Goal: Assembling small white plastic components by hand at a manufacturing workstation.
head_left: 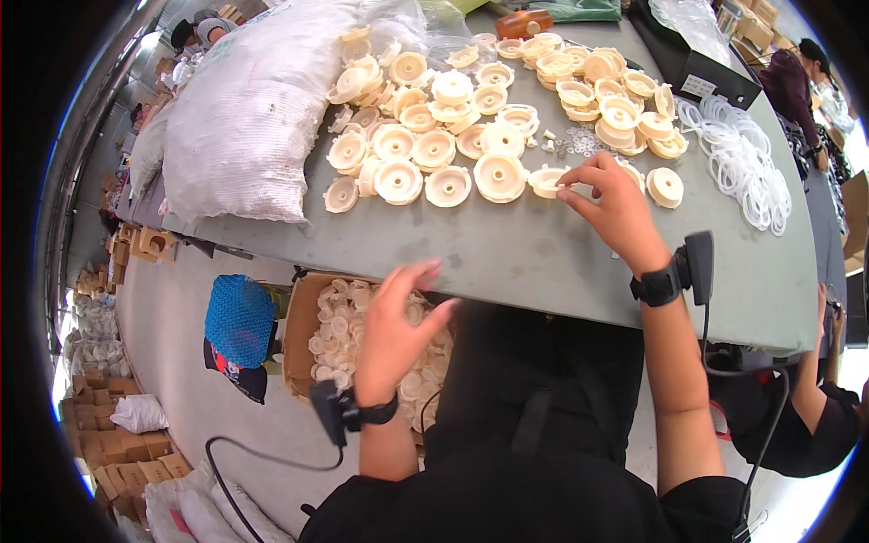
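Note:
My right hand (615, 206) reaches over the grey table, thumb and forefinger pinched at the edge of a cream round plastic cap (545, 181). That cap lies at the front of a spread of similar caps with round rims and central hubs; a larger one (500, 177) is just left of it, and another (665, 187) stands right of my hand. My left hand (394, 330) hangs before the table edge with fingers apart, holding nothing. Below it is a cardboard box (299, 339) full of whitish plastic parts (339, 335). Small clear washers (584, 140) lie beyond my right hand.
A bulky white woven sack (240, 118) fills the table's left side. Translucent white rings (747, 172) lie at the right, near a black box (697, 59). An orange bottle (525, 23) lies at the back. A blue-covered stool (240, 319) stands on the floor. People are nearby at right.

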Available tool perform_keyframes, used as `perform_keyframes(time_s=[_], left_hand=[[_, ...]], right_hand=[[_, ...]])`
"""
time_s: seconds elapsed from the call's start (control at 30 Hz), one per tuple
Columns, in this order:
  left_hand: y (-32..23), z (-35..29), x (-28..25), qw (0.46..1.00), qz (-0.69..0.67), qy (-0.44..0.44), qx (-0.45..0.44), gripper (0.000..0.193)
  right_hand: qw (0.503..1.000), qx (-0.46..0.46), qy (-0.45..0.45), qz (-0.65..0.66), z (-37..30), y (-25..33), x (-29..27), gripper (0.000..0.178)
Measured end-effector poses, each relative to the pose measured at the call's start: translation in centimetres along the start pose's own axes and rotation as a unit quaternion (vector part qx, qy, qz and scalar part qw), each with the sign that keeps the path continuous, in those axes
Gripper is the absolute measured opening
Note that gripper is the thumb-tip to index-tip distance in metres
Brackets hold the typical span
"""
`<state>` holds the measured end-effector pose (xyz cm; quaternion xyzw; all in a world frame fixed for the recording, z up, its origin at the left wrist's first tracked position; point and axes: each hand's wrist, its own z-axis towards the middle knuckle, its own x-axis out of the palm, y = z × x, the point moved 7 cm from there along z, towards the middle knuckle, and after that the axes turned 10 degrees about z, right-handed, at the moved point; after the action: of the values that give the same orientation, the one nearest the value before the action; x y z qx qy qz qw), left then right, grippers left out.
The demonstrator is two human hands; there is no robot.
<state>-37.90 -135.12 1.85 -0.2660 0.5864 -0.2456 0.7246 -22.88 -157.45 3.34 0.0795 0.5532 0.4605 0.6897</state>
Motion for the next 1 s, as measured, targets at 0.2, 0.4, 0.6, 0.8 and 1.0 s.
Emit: perform_keyframes(time_s=[0.2, 0.4, 0.6, 0.8, 1.0], left_hand=[[-6.3, 5.4, 6.1, 0.979, -0.039, -0.118, 0.162, 0.049], [-6.4, 7.1, 11.2, 0.992, 0.099, 0.025, 0.069, 0.035], [-6.1, 7.1, 10.7, 0.985, 0.137, -0.072, 0.081, 0.036], [-5.9, 7.1, 10.2, 0.989, 0.094, -0.077, 0.085, 0.036], [-5.7, 7.0, 10.1, 0.99, 0.075, -0.085, 0.08, 0.03]], right_hand=[[0.936, 0.115, 0.076, 0.323, -4.4, -0.6, -0.3, 0.018], [0.956, 0.211, -0.007, 0.204, -6.2, -3.1, -0.7, 0.019], [0.985, 0.105, -0.091, 0.105, -1.3, -3.1, -3.0, 0.021], [0.998, -0.023, -0.036, 0.041, 5.6, -3.1, 0.5, 0.024], [0.992, -0.016, -0.013, -0.121, 7.7, -3.6, 3.4, 0.015]])
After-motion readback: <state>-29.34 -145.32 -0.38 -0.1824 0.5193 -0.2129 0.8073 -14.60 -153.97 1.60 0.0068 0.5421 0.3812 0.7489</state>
